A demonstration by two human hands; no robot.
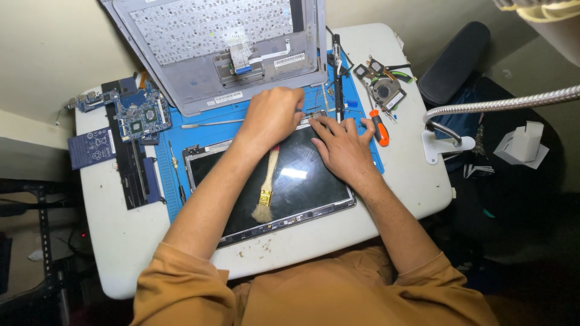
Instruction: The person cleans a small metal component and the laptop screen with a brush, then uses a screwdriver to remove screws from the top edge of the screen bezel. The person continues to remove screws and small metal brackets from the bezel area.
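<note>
A laptop screen panel (302, 187) lies flat on a blue work mat (175, 199) on a white table. My left hand (270, 115) is closed at the panel's far edge, fingers curled on something small that I cannot make out. My right hand (341, 145) lies with spread fingers on the panel's far right corner. A wooden-handled paintbrush (266, 187) rests on the glass, below my left wrist. The silver laptop base (223, 45) with its keyboard stands tilted up behind both hands.
A blue circuit board (140, 115) and black parts lie at the left. A cooling fan (385, 90), an orange-handled screwdriver (380, 128) and pliers sit at the right. A flexible lamp arm (501, 104) crosses the right side above a dark chair (453, 63).
</note>
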